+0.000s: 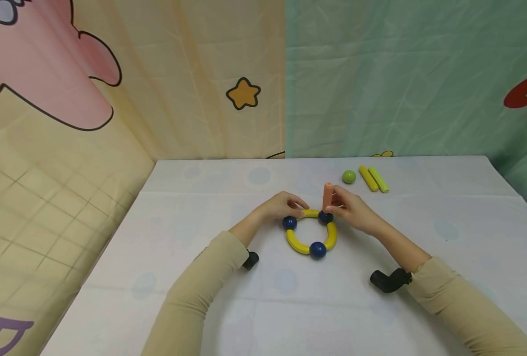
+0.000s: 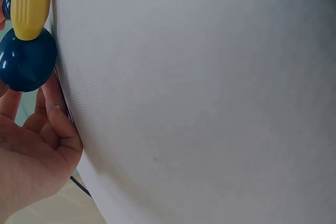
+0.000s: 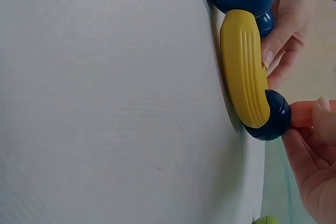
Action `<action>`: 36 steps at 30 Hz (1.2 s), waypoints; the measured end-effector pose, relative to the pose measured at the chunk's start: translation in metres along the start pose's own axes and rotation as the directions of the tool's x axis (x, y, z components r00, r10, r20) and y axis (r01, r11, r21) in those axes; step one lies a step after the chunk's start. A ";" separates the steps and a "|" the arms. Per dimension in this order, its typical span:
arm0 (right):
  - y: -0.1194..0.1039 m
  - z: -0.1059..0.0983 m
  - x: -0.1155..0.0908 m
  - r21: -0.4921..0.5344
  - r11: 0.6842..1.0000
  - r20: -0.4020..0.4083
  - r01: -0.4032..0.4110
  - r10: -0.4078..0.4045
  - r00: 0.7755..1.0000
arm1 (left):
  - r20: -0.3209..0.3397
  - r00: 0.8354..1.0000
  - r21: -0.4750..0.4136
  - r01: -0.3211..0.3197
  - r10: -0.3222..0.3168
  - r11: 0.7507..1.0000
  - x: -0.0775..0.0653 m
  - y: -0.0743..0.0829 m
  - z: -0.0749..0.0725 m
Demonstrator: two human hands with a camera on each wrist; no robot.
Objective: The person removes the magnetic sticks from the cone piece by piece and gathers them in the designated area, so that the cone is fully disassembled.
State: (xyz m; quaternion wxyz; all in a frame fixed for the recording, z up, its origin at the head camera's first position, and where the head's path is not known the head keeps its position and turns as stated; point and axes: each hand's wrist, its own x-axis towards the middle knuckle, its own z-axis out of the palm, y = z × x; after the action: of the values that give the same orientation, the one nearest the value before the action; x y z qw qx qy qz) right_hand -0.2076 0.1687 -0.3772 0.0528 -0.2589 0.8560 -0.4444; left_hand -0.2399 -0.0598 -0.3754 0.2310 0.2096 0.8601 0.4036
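Observation:
A ring of yellow curved rods joined by blue balls lies flat on the table. My left hand [image 1: 281, 205] holds the far yellow curved rod [image 1: 310, 213], beside the left blue ball [image 1: 289, 223]. In my right hand [image 1: 354, 211] an orange rod [image 1: 328, 195] is pinched between thumb and fingers. That rod stands upright, its lower end at the far-right blue ball [image 1: 326, 218]. The right wrist view shows the rod's end [image 3: 301, 114] against that ball [image 3: 281, 116]. Nearest the person is the front blue ball [image 1: 318, 250].
Behind the right hand lie a green ball [image 1: 349, 176], a yellow straight rod [image 1: 368, 178] and a yellow-green straight rod [image 1: 378, 179]. The white table [image 1: 290, 306] ends at the back against patterned curtains [image 1: 357, 99]. Black wrist devices [image 1: 390, 281] hang at both sleeves.

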 end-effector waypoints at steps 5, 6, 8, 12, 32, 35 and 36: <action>0.001 -0.002 -0.001 0.028 0.999 -0.012 -0.044 0.045 0.999 | 0.004 1.000 -0.006 0.003 -0.003 1.000 -0.001 0.000 0.000; 0.001 -0.003 -0.001 0.044 0.997 -0.014 -0.057 0.058 0.998 | 0.005 1.000 -0.006 0.004 -0.004 1.000 -0.001 0.000 0.000; 0.002 -0.004 -0.001 0.074 0.994 -0.013 -0.080 0.081 0.997 | 0.005 1.000 -0.009 0.006 -0.006 1.000 -0.002 0.000 0.000; 0.002 -0.004 0.000 0.106 0.988 -0.023 -0.114 0.117 0.993 | 0.004 1.000 -0.016 0.011 -0.011 1.000 -0.001 0.000 0.000; 0.006 -0.022 -0.004 0.211 0.943 -0.076 -0.258 0.279 0.957 | 0.004 0.999 -0.037 0.036 -0.036 0.999 -0.001 -0.001 0.001; 0.009 -0.031 -0.007 0.203 0.939 -0.093 -0.277 0.300 0.949 | 0.004 0.999 -0.038 0.036 -0.036 0.999 -0.001 -0.001 0.001; 0.010 -0.034 -0.008 0.201 0.939 -0.101 -0.279 0.304 0.947 | 0.004 0.999 -0.036 0.035 -0.035 0.999 -0.001 -0.001 0.001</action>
State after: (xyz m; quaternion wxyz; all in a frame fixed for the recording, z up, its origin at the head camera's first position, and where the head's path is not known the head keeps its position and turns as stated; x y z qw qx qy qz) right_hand -0.2154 0.2023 -0.3655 0.0858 -0.0935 0.8418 -0.5247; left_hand -0.2387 -0.0606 -0.3766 0.2430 0.1909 0.8560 0.4144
